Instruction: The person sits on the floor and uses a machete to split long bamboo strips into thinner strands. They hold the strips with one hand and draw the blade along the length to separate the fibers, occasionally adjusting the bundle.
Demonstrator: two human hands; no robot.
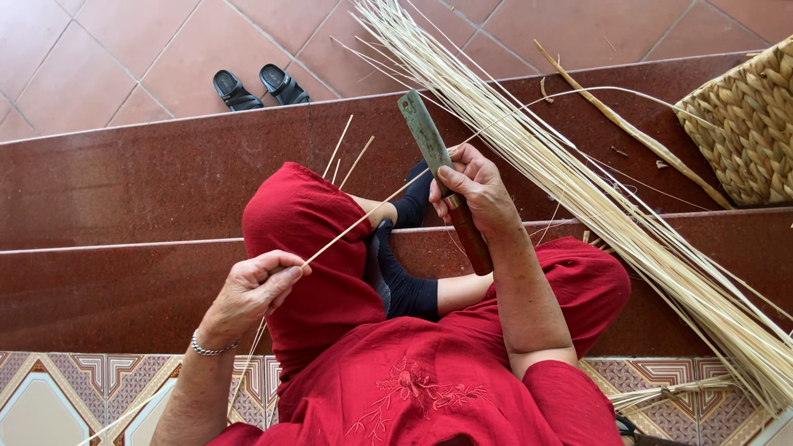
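Note:
My right hand (472,192) grips a heavy knife (429,144) by its reddish wooden handle, the greenish blade pointing up and away. My left hand (256,289) pinches a thin pale cane strip (355,225) that runs diagonally up to the blade, where my right thumb presses it. The strip lies across my knee, which is covered by red cloth (310,248). A silver bracelet (211,347) is on my left wrist.
A long bundle of pale cane strips (595,198) slants across the dark red steps (124,190) to my right. A woven basket (743,124) stands at the right edge. Black sandals (260,87) rest on the tiled floor above. Loose slivers lie on the steps.

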